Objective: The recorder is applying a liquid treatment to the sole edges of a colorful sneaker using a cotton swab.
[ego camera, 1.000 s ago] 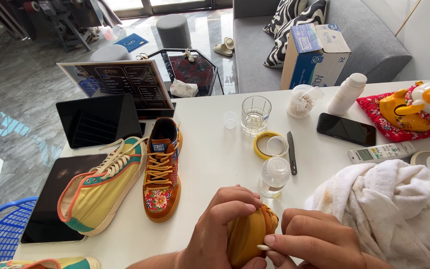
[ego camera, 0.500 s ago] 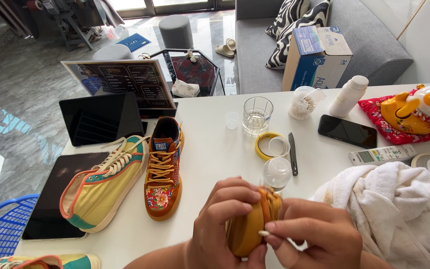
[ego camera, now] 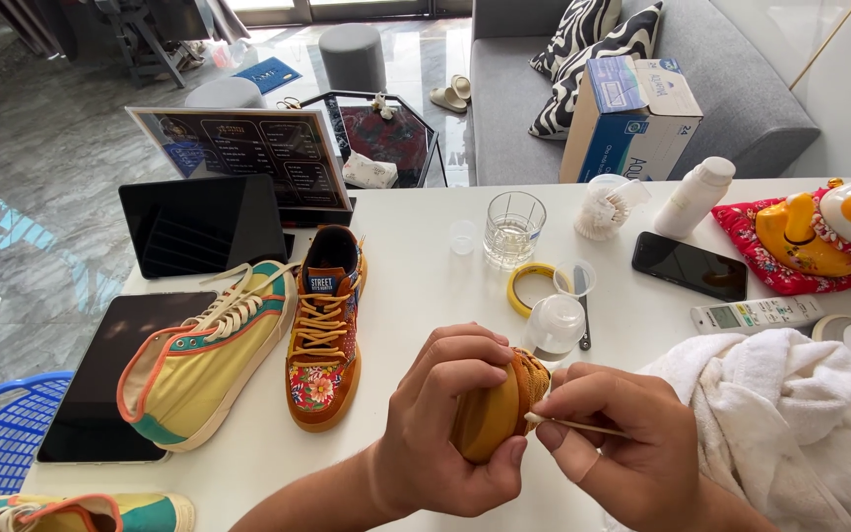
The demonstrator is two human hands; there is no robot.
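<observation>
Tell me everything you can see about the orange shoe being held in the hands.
The orange shoe is a small sneaker with a tan-orange rubbery toe and a darker ribbed edge. It is held off the white table, toe toward the camera, so most of its upper is hidden. The left hand wraps around it from the side and top. The right hand pinches a thin pale stick whose tip touches the shoe's edge.

Sunlit glossy marble floor (ego camera: 41,148), grey sofa (ego camera: 731,89), white table (ego camera: 416,296).
</observation>
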